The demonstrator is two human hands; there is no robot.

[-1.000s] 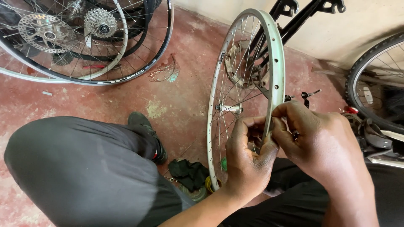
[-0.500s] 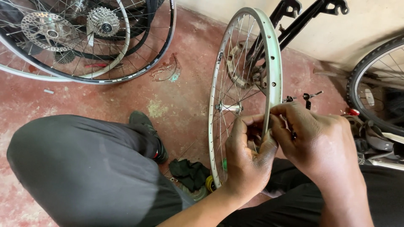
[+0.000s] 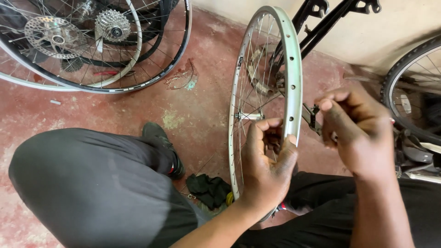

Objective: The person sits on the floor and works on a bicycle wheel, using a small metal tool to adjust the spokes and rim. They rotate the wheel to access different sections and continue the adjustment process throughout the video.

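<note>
Head view: left hand [image 3: 266, 167] grips the upright bare silver spoked bicycle rim [image 3: 292, 69], standing on red floor [image 3: 138, 110]; right hand [image 3: 356, 131], fingers pinched, contents indiscernible, beside it. Spoke adjustment likely; next move needs steady rim.

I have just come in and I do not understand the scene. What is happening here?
A person crouches on a red floor and holds a bare silver bicycle rim upright. The left hand grips the rim's lower part, fingers among the spokes. The right hand is beside the rim, apparently not touching it. More wheels lie nearby.
</note>
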